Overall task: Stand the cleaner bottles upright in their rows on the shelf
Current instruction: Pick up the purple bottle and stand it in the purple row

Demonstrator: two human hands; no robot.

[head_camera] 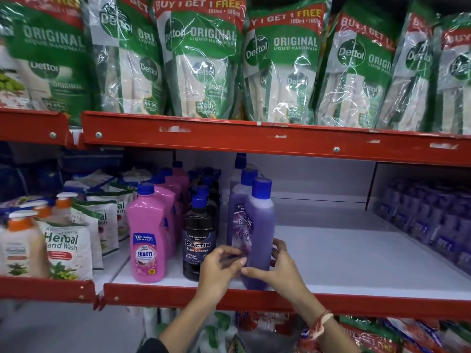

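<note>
A purple cleaner bottle (260,225) with a blue cap stands at the front of its row on the white shelf (356,256), leaning slightly. My right hand (277,266) grips its lower right side. My left hand (219,266) holds its lower left side, fingers on the loose label. More purple bottles (240,189) stand behind it. To the left a row of black Bactin bottles (198,240) and a row of pink Shakti bottles (147,240) stand upright.
Herbal hand wash pouches (68,248) and pump bottles (20,245) fill the left bay. Purple packs (433,220) line the right side. A red shelf lip (254,299) runs in front; green Dettol pouches (285,64) hang above.
</note>
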